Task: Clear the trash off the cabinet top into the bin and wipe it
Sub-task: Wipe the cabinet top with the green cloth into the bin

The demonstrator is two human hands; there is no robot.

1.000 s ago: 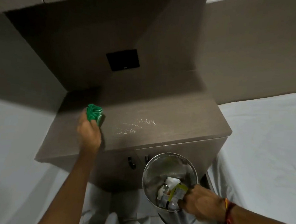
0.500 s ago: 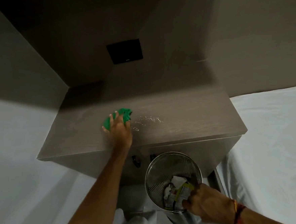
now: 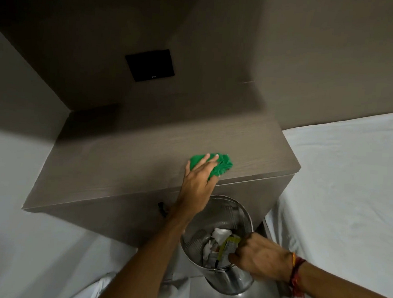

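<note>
My left hand (image 3: 198, 179) presses a crumpled green cloth (image 3: 222, 165) flat on the brown wooden cabinet top (image 3: 124, 164), near its front edge and right of the middle. My right hand (image 3: 261, 255) grips the near rim of a round metal bin (image 3: 221, 208), held just below the cabinet's front edge under the cloth. Inside the bin lie crumpled white paper and a yellow-edged wrapper (image 3: 221, 243). No crumbs show on the top beside the cloth.
A dark square wall plate (image 3: 150, 64) sits on the panel behind the cabinet. White bedding (image 3: 351, 183) lies to the right of the cabinet and more white sheet to the left. Two small dark knobs (image 3: 161, 208) are on the cabinet front.
My left hand has swept the green cloth rightward across the top, over the patch of pale crumbs, toward the front edge above the bin. The right hand keeps holding the bin.
</note>
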